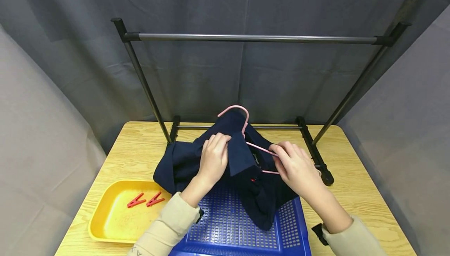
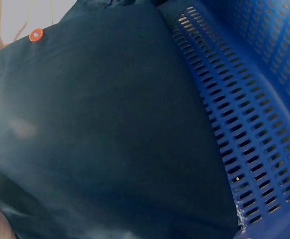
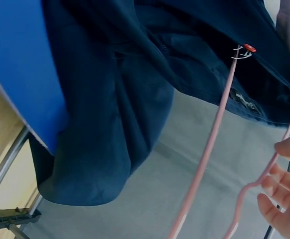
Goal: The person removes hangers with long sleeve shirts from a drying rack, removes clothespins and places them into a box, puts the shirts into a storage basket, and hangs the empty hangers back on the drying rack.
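Observation:
A navy collared shirt [image 1: 242, 158] with red buttons lies bunched over the blue basket [image 1: 242, 244]. My left hand [image 1: 213, 156] grips its fabric beside the collar, fingers curled over. A pink hanger [image 1: 261, 148] is partly inside the shirt; its hook stands up at the neck and its right side sticks out of the opening. My right hand [image 1: 297, 168] pinches that exposed side between thumb and fingers, as the right wrist view also shows. Cloth hides the hanger's left side. The left wrist view is mostly filled by navy cloth, with a red button [image 2: 36, 35] near the top.
Behind the shirt stands a rack with a metal top bar [image 1: 253, 38] and black feet [image 1: 314, 152] on the wooden table [image 1: 358, 178]. Two red clothespins [image 1: 136, 201] lie in a yellow tray [image 1: 105, 224] left of the basket. Grey cloth surrounds the table.

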`<act>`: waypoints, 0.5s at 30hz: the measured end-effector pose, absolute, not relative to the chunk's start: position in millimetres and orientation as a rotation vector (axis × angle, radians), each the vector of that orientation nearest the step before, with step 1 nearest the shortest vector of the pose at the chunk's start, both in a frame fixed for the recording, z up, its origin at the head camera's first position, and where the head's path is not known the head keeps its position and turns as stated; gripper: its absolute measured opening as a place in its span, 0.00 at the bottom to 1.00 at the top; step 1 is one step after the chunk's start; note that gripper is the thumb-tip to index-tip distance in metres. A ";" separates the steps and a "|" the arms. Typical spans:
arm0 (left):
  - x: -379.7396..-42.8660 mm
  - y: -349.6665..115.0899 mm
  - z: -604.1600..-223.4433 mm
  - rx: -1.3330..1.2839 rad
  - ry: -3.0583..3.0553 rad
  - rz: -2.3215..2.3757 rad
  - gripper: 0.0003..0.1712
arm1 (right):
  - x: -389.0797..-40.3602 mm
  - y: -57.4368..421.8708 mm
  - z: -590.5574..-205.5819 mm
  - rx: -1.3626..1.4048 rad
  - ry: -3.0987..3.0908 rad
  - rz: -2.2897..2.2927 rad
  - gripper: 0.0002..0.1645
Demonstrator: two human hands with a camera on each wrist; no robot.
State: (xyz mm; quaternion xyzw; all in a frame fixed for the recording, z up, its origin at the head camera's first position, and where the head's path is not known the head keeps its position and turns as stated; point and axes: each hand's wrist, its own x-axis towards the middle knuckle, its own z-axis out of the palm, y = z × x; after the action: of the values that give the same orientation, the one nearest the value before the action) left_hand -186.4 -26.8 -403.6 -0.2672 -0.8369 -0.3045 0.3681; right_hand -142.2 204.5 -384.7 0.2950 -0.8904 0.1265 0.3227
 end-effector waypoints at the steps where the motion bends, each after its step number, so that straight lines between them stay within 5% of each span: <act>1: -186.0 -25.9 -403.7 -0.689 -2.146 -0.783 0.08 | -142.5 204.6 -385.3 0.778 -2.329 0.333 0.12; 6: -184.3 -21.9 -403.5 -0.703 -2.137 -0.795 0.08 | -143.3 205.0 -388.1 0.778 -2.321 0.338 0.26; 15: -181.9 -18.3 -403.1 -0.721 -2.148 -0.820 0.08 | -143.1 205.2 -392.4 0.780 -2.304 0.369 0.23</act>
State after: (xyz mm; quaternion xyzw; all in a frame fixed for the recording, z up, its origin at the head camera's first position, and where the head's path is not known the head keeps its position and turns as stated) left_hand -181.9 -18.3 -403.1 -0.2793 -0.8324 -0.3176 0.3580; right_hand -143.1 205.2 -392.4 0.2987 -0.8827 0.1415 0.3341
